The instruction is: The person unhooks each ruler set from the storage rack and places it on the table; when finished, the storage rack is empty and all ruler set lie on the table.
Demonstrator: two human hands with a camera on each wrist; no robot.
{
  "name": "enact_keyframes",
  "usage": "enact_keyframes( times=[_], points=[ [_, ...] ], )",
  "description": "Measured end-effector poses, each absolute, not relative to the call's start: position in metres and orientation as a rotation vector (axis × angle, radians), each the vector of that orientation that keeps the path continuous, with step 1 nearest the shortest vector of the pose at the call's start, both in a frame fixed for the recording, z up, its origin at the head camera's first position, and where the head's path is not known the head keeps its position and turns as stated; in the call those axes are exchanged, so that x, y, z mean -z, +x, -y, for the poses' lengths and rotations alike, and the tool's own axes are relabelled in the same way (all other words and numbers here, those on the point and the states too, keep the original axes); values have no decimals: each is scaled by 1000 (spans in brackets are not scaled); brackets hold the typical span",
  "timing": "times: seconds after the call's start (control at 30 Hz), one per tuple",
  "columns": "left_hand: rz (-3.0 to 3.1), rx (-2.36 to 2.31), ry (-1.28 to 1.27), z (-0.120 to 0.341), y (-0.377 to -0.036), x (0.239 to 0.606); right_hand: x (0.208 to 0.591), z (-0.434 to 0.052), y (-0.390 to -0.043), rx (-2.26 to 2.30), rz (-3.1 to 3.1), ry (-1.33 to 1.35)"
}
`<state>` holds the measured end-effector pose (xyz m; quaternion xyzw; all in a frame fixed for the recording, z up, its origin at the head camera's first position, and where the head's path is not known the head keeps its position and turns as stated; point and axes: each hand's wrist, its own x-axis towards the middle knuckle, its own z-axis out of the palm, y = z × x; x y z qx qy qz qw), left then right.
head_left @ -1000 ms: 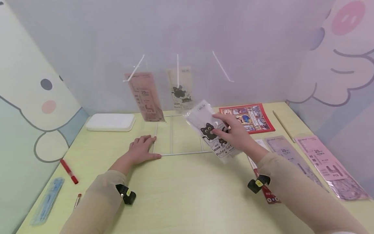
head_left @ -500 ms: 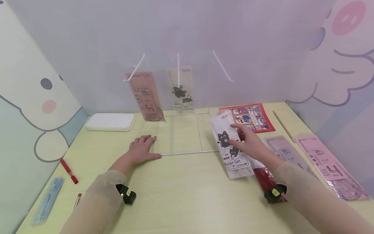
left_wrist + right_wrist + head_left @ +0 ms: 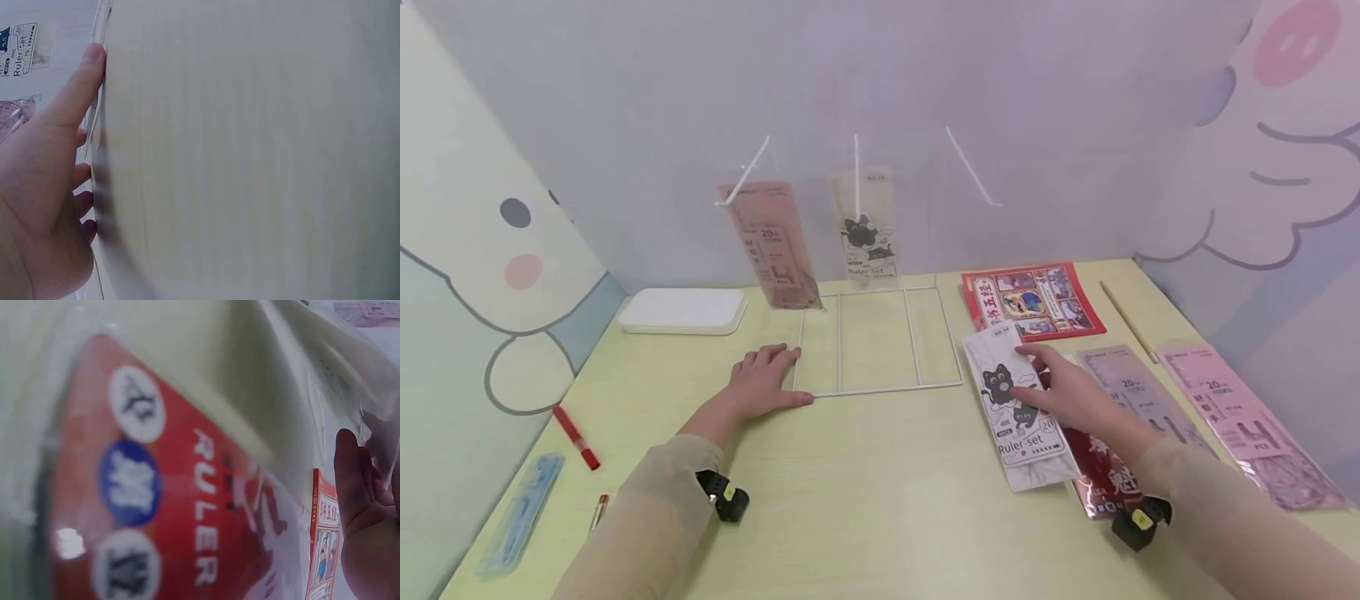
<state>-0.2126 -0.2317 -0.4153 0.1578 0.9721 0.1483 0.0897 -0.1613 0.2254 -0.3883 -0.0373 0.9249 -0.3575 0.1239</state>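
Note:
My right hand pinches a clear packet of a ruler set with black cats on its white card, low over the right side of the table. Partly beneath it lies a red ruler packet, large and close in the right wrist view. The left hand rests at the left side of a white wire display rack's base, thumb along the front wire. From the rack's hooks hang a pink ruler packet on the left and another cat ruler set in the middle.
At the back right lies a red booklet, with a wooden stick beside it. Purple and pink ruler packets lie at right. A white case, a red pen and a blue packet are at left.
My right hand has moved the cat ruler set right and down, away from the rack, to over the red packet. The left hand has stayed at the rack's base.

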Motion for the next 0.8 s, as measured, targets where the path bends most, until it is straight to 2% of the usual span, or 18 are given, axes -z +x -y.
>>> enact_keyframes(
  times=[0.8],
  points=[
    [-2893,-436,465,231,-212,416,403,-227,-141,663,-2740,-202]
  ],
)
